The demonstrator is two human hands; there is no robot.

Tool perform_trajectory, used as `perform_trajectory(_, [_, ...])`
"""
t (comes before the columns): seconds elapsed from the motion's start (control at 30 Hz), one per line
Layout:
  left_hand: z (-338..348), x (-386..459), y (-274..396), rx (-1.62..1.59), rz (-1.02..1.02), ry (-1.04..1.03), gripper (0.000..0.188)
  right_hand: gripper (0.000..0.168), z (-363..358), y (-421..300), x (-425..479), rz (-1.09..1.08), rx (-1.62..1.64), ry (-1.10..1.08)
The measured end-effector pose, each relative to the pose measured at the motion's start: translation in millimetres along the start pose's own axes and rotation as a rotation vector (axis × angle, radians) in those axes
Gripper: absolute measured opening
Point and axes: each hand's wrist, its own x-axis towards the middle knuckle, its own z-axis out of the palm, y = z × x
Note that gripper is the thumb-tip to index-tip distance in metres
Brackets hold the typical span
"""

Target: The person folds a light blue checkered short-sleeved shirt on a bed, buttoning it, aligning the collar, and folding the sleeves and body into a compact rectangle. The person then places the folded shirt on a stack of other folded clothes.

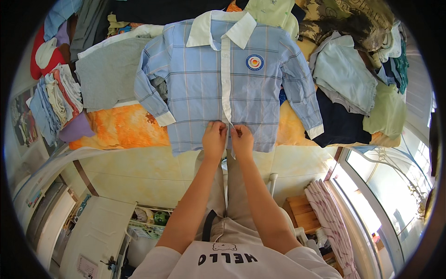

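Note:
A light blue plaid long-sleeved shirt point(198, 83) with a white collar, white cuffs and a round chest badge lies spread out, front up, before me. Its white button placket point(226, 80) runs down the middle, buttoned at least in part. Near the bottom hem, my left hand point(214, 139) pinches the placket edge from the left. Close beside it, my right hand point(242, 139) pinches the other front edge, where the white strip folds over. Fingertips hide the spot between the hands. The lower hem hangs over the bed's edge.
An orange patterned bedsheet point(122, 127) lies underneath. Grey cloth point(111, 69) and folded clothes point(54, 101) are at the left. Pale blue shorts point(345, 69), a dark navy garment point(339, 120) and a green garment point(386, 110) lie at the right. A wooden box point(303, 212) stands lower right.

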Motion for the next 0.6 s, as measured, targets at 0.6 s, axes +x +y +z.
perform_trajectory(0.6, [-14,0,11,-0.215,-0.148,-0.187,0.007,0.012,-18,-3,5,0.090,0.076,-0.183])
